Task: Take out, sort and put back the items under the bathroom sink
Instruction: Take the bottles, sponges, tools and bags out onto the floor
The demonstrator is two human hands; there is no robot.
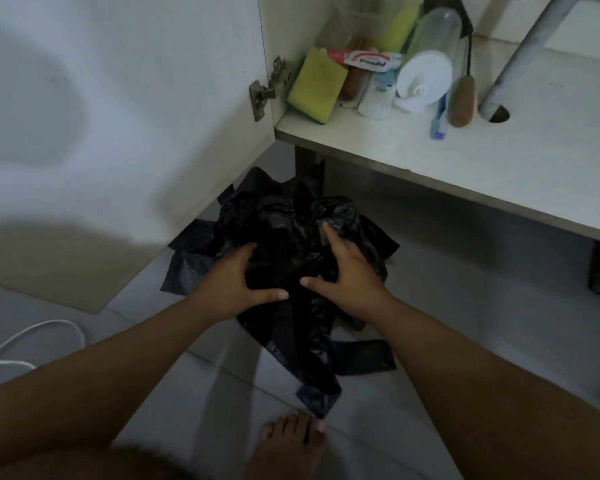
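Observation:
A heap of crumpled black plastic bags [284, 230] lies on the tiled floor in front of the open cabinet. My left hand [236, 282] grips the heap's left side, fingers sunk into the plastic. My right hand [343, 271] grips its right side, thumb pointing inward. On the cabinet floor [482, 161] stand a yellow sponge [317, 84], a toothpaste tube [364, 59], a clear bottle with a white cap [426, 64], a blue toothbrush [439, 121] and a wooden-handled tool [462, 98].
The open white cabinet door [118, 133] stands at the left. A grey drain pipe [520, 60] passes through a hole in the cabinet floor. A white cord [32, 337] lies on the floor at the left. My bare foot [291, 445] is below the bags.

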